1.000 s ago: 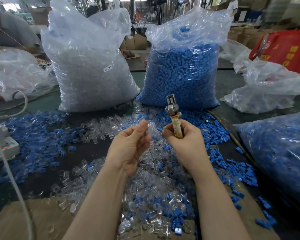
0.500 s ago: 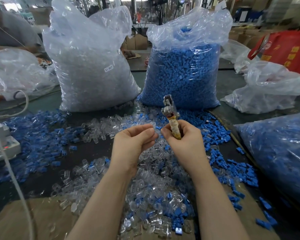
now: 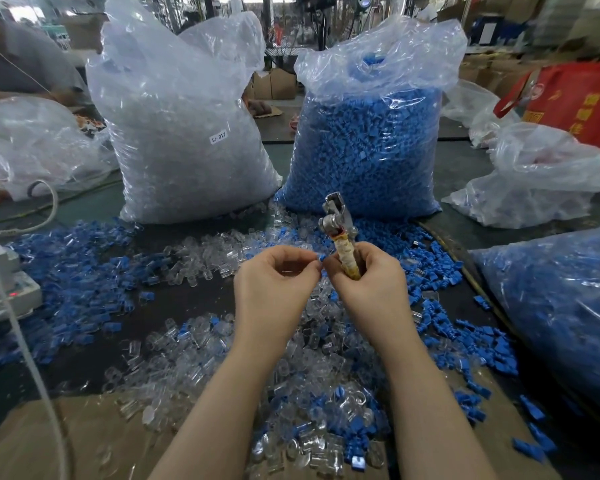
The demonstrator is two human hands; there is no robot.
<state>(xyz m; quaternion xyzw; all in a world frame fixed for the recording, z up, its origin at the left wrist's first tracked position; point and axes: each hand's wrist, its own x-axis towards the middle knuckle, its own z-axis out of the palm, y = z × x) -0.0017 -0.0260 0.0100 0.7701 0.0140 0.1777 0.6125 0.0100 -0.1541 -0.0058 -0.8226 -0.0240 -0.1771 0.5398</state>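
My right hand (image 3: 368,289) grips a small metal tool (image 3: 336,220) by its tape-wrapped handle, the metal head pointing up. My left hand (image 3: 274,289) is curled beside it, its fingertips meeting the right hand's fingers. A small blue plastic piece (image 3: 322,258) shows between the fingertips of both hands; which hand holds it I cannot tell. Loose clear plastic caps (image 3: 312,375) and blue plastic pieces (image 3: 66,271) lie scattered on the dark table under my hands.
A big bag of clear caps (image 3: 181,133) and a big bag of blue pieces (image 3: 364,140) stand behind. Another blue-filled bag (image 3: 561,306) lies right. Smaller bags (image 3: 534,174) sit at the sides. A white device with a cable (image 3: 0,282) is at left. Cardboard (image 3: 49,438) lies near.
My left hand has turned its fingers down and closed in on the right hand's fingertips. The tool has tilted slightly and stayed in my right hand.
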